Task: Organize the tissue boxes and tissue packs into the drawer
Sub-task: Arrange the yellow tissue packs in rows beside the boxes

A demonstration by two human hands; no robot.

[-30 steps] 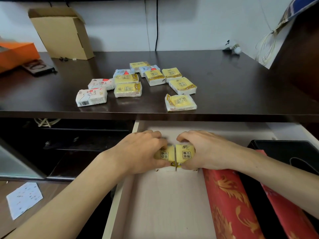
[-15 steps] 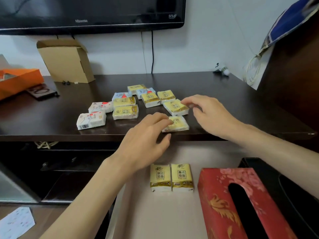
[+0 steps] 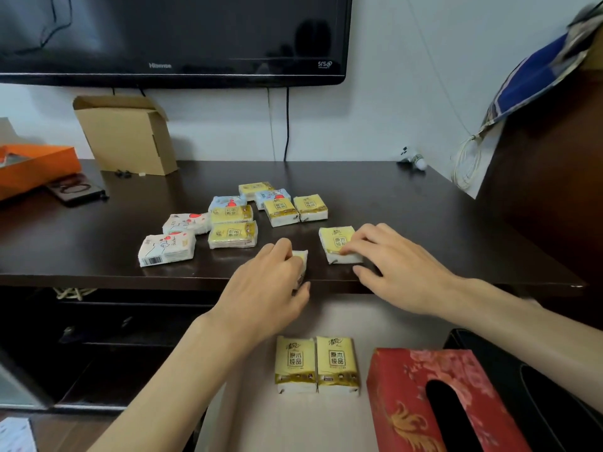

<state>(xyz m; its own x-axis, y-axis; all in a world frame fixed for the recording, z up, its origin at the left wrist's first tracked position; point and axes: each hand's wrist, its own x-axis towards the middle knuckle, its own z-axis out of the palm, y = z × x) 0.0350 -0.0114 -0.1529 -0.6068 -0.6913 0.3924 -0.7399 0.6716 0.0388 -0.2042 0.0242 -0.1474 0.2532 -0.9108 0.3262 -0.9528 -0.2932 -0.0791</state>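
Observation:
Two yellow tissue packs [image 3: 317, 363] lie side by side in the open pale drawer [image 3: 284, 425], next to a red tissue box [image 3: 408, 386] and a black box [image 3: 528, 386]. On the dark tabletop [image 3: 408, 216] my left hand [image 3: 264, 295] grips a yellow pack [image 3: 301, 259] at the front edge, mostly hidden by my fingers. My right hand [image 3: 391, 265] pinches another yellow pack [image 3: 336, 243] between fingers and thumb. Several more yellow packs [image 3: 233, 234] and white and blue packs [image 3: 166, 249] lie behind them.
A cardboard box [image 3: 125, 135] and an orange box [image 3: 32, 164] stand at the back left, with a dark case [image 3: 76, 190] beside them. A television [image 3: 173, 37] hangs on the wall. A dark cabinet side [image 3: 554, 177] rises at the right.
Both hands left the two packs in the drawer and rose to the tabletop. Each has now closed on a yellow pack near the front edge.

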